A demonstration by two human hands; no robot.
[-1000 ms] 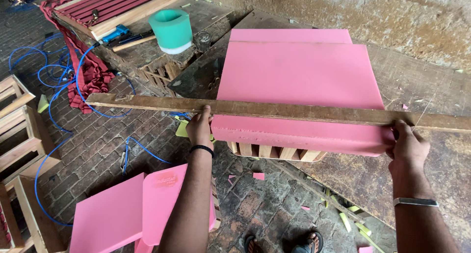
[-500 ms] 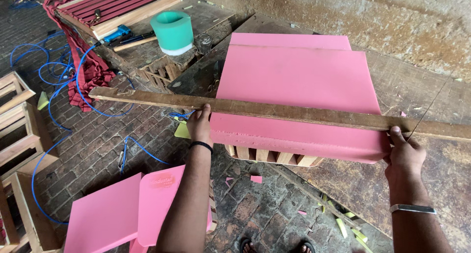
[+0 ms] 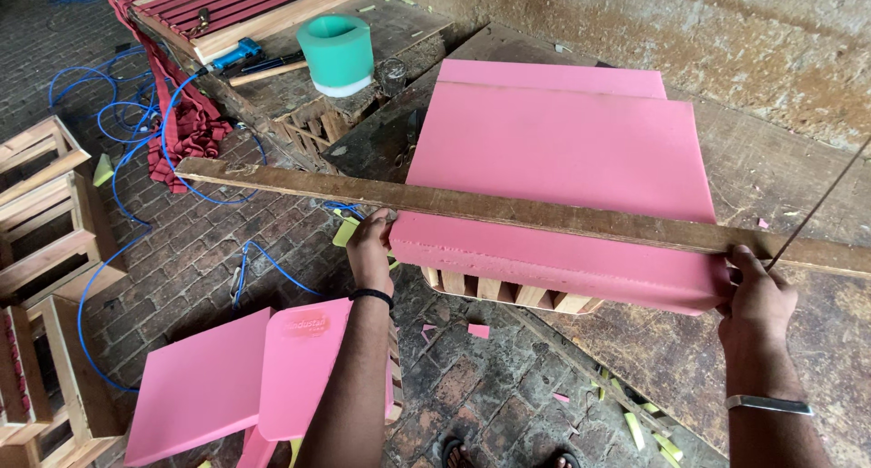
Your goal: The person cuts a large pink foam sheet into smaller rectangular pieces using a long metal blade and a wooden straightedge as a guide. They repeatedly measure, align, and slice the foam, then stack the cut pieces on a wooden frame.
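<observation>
Across the pink foam slab (image 3: 562,160), a wooden plank (image 3: 508,209), left hand (image 3: 370,250) and right hand (image 3: 758,291) fingers closed on its ends.

Both arms extended forward. Left hand (image 3: 370,250) fingers curled, gripping. Right hand (image 3: 758,296) clenched, thumb up.

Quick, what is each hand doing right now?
Left hand: fingers closed on the edge of the wooden plank lying across the pink foam sheet.
Right hand: closed on the foam's near corner, under the plank.
</observation>
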